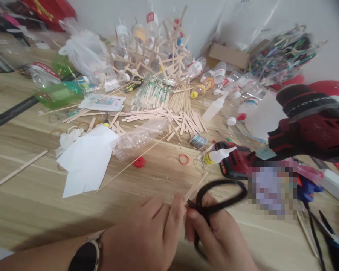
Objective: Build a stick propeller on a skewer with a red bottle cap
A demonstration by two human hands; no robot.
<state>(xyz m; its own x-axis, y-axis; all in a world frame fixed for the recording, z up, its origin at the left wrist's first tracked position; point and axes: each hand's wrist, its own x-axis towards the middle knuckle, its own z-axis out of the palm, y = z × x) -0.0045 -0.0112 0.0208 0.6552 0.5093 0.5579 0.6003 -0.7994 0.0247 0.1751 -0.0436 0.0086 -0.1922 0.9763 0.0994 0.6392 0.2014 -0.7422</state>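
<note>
Low in the view, my right hand (220,233) grips a pair of scissors (223,207) by its large black loop handles. Its fingers are wrapped around the pivot end, and the blades are mostly hidden between my hands. My left hand (149,229), a dark round watch on its wrist, is closed beside them. From its fingertips a thin wooden stick (196,188) pokes out up and to the right, against the scissors. Beyond my hands lie a red ring (183,159), a red bottle cap (139,162) and a long bamboo skewer (138,160).
A clear plastic bottle (141,139) lies beside cut white paper (87,162). Behind are piled craft sticks (186,122), skewers and several bottles. A red and black power drill (307,128) lies right, near a glue bottle (217,155), a thread spool (198,140) and pliers (336,244).
</note>
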